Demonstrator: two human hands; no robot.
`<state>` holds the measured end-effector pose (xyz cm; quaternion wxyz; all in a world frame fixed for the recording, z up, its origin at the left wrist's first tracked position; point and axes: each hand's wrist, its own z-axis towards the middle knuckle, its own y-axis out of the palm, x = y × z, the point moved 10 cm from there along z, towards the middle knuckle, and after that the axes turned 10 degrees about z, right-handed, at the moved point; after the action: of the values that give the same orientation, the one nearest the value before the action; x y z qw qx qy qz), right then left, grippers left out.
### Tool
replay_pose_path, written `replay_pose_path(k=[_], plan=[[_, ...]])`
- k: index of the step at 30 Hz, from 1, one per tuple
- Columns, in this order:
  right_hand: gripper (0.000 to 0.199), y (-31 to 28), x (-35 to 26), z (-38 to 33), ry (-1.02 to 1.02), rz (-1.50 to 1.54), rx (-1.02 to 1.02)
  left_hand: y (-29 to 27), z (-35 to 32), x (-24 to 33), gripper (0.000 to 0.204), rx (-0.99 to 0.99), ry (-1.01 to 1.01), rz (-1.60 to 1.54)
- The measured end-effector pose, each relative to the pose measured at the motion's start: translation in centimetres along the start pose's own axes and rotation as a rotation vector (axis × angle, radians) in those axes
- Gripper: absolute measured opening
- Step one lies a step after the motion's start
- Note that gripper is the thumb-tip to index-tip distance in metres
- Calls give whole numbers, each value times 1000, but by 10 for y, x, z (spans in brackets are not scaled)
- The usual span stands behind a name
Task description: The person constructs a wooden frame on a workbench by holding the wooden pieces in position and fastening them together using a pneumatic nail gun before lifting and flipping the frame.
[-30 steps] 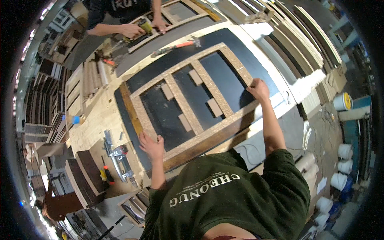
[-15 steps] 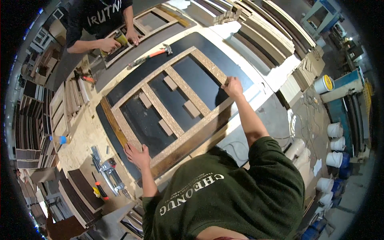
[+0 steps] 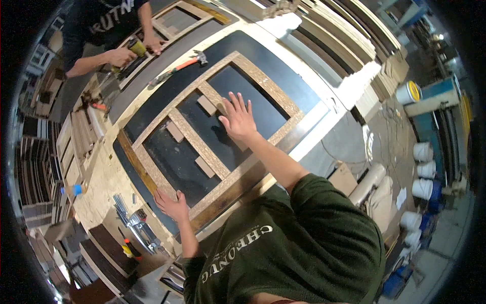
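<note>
A ladder-like wooden frame of speckled chipboard strips lies on a dark panel on the workbench. My left hand straddles the frame's near-left corner, thumb towards the inside and fingers over the outer side. Above the frame's middle is my right hand, open with fingers spread and nothing in it; whether it touches the crossbar below cannot be told. Small wooden blocks sit against the crossbars, among them one block beside my right fingers and another block further left. My right forearm partly covers a further block.
An orange-handled hammer lies beyond the frame. Across the bench, a co-worker's hand holds a yellow-green tool on another frame. A nail gun and staple strips lie at left. Stacked boards stand at far right, white buckets on the floor.
My right hand has left the frame's far-right corner and moved left over its middle, its fingers now spread. My left hand stays at the near-left corner. The view has shifted slightly.
</note>
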<state>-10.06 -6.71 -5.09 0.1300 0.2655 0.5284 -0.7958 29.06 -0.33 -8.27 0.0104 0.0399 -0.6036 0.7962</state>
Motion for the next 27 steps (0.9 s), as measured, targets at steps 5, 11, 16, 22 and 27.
replay_pose_path(k=[5,11,16,22,27], plan=[[60,1,4,0,23,36,-14,-1,1,2,73,17,-23,12],[61,-4,5,2,18,166,-12,-12,6,4,71,14,-91,17],[63,-37,30,33,-7,251,-47,3,-1,-1,73,-29,-89,13],[57,-180,76,97,-142,245,368,-9,-3,-4,77,-71,-190,156],[67,-95,148,43,226,-126,-152,1,-6,-8,78,-130,-293,216]])
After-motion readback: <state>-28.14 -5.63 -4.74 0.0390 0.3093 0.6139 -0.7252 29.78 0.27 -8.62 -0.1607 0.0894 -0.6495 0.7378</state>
